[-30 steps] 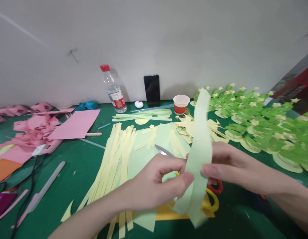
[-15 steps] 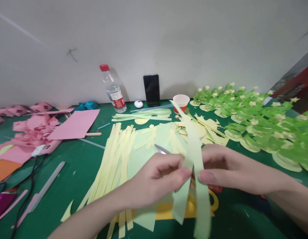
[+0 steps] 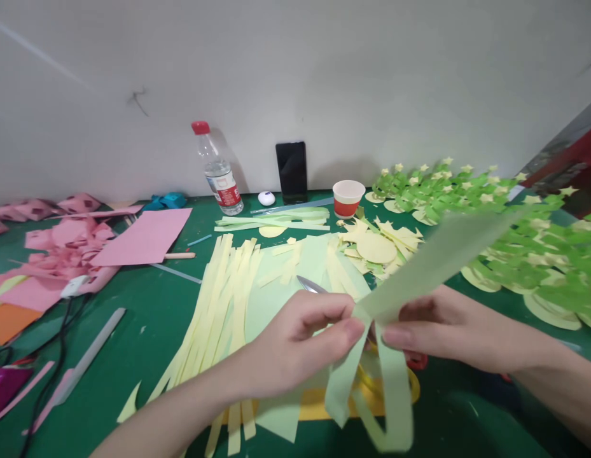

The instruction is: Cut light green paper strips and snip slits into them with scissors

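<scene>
My left hand [image 3: 312, 337] pinches a pale green paper strip [image 3: 438, 261] at its near fold. On the other side, my right hand [image 3: 433, 327] grips the same paper between thumb and fingers. One broad end slants up to the right, blurred, and narrower ends hang below the fingers. Beneath lie pale green sheets [image 3: 271, 318], yellow paper strips [image 3: 223, 305] and a scissor blade [image 3: 309, 284]. Yellow handles [image 3: 413, 386] show partly behind the hanging paper.
A bottle [image 3: 222, 181], a phone [image 3: 291, 172] and a paper cup [image 3: 347, 198] stand along the wall. Green star-topped paper crafts [image 3: 500, 210] fill the right. Pink paper [image 3: 145, 238], a glue stick [image 3: 92, 353] and a cable [image 3: 61, 356] lie left.
The upper end of the green paper has swung from nearly upright down to the right, and the hanging ends have spread. Both hands have stayed nearly in place.
</scene>
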`<state>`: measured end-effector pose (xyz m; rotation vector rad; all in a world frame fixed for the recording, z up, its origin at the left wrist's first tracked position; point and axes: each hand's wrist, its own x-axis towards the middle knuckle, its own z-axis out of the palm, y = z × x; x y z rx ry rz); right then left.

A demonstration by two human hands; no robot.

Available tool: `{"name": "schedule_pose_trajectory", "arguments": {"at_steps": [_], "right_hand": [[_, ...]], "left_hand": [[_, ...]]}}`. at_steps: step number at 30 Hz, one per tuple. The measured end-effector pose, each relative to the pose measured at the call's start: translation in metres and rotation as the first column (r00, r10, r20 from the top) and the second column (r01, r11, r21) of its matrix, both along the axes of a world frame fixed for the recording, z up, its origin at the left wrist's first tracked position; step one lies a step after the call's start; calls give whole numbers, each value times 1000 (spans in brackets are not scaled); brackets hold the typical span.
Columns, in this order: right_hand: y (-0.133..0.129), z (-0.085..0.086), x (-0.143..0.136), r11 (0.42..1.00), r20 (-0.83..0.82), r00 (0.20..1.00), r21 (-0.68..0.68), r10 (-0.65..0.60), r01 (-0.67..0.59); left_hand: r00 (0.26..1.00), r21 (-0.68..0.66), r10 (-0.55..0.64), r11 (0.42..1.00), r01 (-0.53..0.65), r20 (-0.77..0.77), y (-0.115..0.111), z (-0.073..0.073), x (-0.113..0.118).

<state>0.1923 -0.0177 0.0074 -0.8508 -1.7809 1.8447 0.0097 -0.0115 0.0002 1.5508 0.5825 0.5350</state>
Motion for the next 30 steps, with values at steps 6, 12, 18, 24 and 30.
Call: {"name": "schedule_pose_trajectory", "arguments": {"at_steps": [6,12,18,24,30], "right_hand": [[-1,-3,1,996,87,993,48,-76,72],[-3,-2,-1,996,80,994,51,-79,75],[0,-5,-1,1000,65,998,21,5,-6],[3,-4,-2,1000,124,992,-9,29,-28],[4,-4,-2,997,99,992,-25,74,-71]], "left_hand": [[999,15,41,999,-40,-9,1,-1,0],[996,-52,85,995,-87,-32,-1,-2,2],[1000,-124,30,992,-30,3,-1,-1,3],[999,-74,-43,996,42,-9,1,-1,1],[997,-34,-73,997,72,-24,2,0,-1]]}}
